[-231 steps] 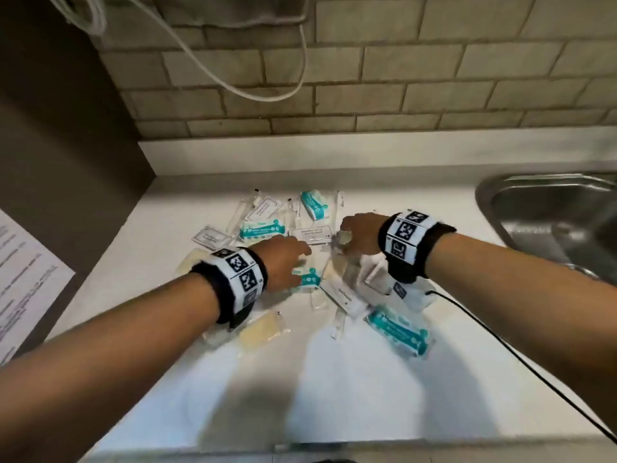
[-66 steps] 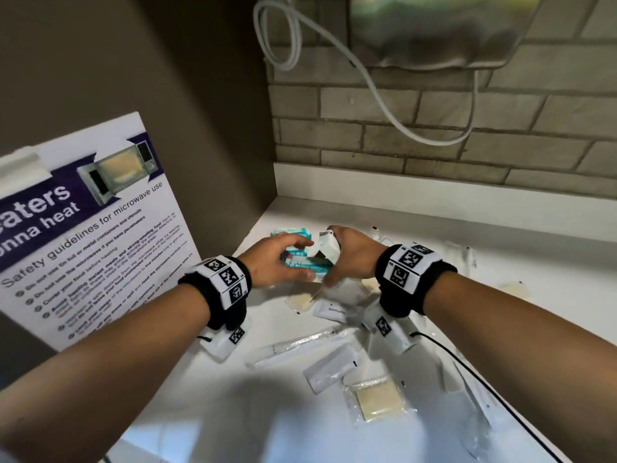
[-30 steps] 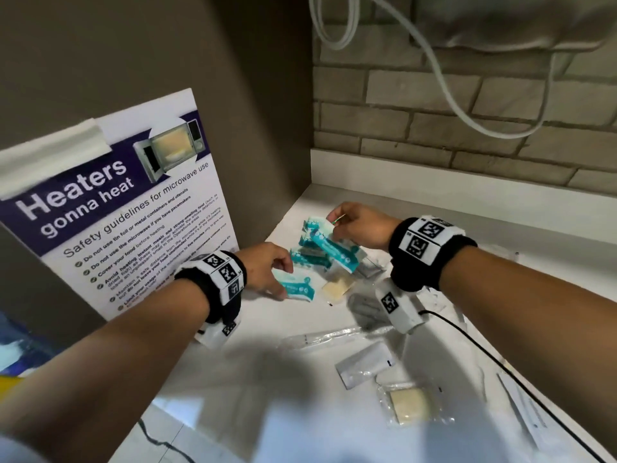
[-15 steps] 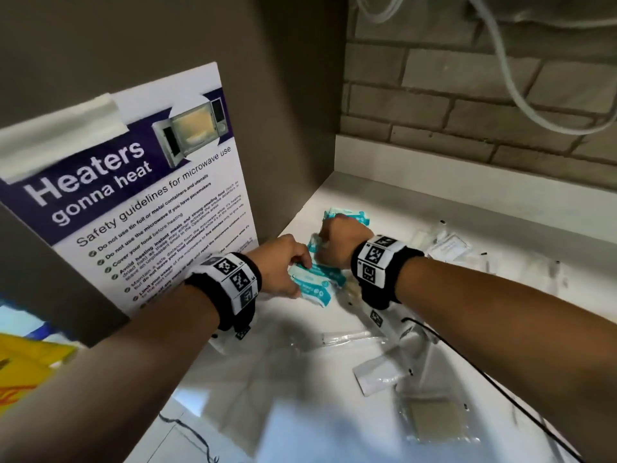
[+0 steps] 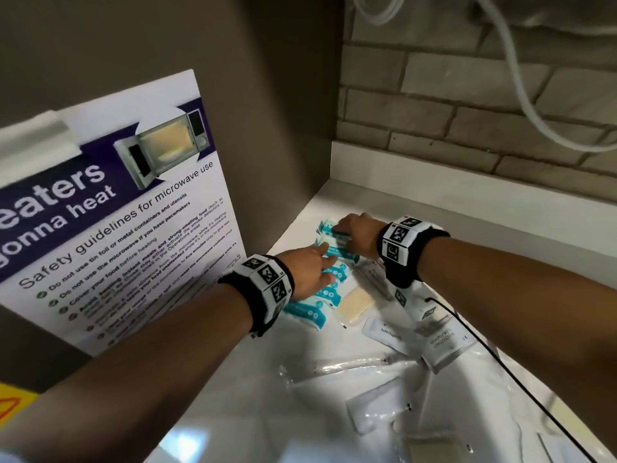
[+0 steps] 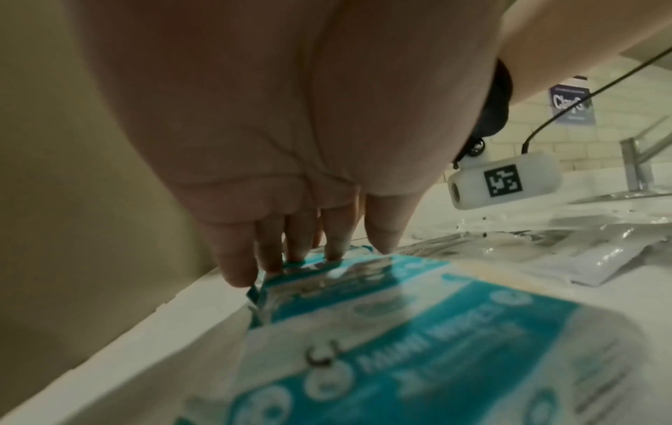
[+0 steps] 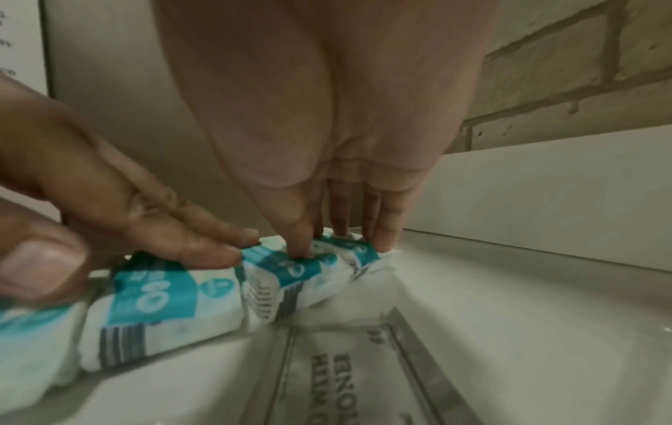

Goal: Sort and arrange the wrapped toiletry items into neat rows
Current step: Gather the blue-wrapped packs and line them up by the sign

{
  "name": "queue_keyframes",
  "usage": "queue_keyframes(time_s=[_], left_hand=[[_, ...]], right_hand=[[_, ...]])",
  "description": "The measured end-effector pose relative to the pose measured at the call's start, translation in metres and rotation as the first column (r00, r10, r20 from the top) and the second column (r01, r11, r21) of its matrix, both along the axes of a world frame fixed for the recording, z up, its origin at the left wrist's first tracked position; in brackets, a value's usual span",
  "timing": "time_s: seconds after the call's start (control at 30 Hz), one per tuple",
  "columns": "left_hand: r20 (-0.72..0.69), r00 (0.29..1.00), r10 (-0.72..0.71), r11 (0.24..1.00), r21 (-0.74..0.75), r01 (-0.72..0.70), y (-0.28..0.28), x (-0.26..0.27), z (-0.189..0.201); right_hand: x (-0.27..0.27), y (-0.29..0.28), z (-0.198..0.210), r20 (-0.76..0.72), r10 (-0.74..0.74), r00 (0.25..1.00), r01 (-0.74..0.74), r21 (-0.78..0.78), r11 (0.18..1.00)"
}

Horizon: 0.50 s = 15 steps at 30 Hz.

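Several teal-and-white packets (image 5: 329, 289) lie side by side in a row along the left wall of the white counter (image 5: 417, 208). My left hand (image 5: 314, 269) lies flat across the middle of the row, its straight fingertips (image 6: 330, 253) touching a teal packet (image 6: 436, 359). My right hand (image 5: 354, 232) is at the far end, where its thumb and straight fingers (image 7: 385, 238) press down on the last packet (image 7: 327, 276). In the right wrist view the left hand's fingers (image 7: 189, 244) rest on the neighbouring packet (image 7: 156, 304).
Right of the row lie a tan soap packet (image 5: 355, 302), a white toothpaste sachet (image 5: 384, 332), a clear-wrapped toothbrush (image 5: 354, 362), another white sachet (image 5: 377, 409) and a labelled packet (image 5: 447, 342). A microwave poster (image 5: 117, 212) hangs on the left wall. A black cable (image 5: 500, 365) trails from my right wrist.
Both hands were bunched over the teal packets by the wall. Now the left hand lies flat on the row and the right hand has moved to the far packet.
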<state>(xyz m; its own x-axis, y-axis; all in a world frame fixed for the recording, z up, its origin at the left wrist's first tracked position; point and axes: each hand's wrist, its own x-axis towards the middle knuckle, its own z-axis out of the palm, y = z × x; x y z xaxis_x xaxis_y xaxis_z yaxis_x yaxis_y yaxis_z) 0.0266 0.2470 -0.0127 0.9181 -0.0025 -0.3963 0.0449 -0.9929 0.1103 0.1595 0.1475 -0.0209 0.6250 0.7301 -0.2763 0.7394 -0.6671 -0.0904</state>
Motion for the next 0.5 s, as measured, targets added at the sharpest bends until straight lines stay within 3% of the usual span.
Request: queue_keyframes(time_s=[0.5], left_hand=[[-0.015, 0.999, 0.036, 0.994, 0.100, -0.034, 0.014, 0.013, 0.016]], right_hand=[[0.021, 0.022, -0.015, 0.016, 0.016, 1.000, -0.019, 0.191, 0.981]])
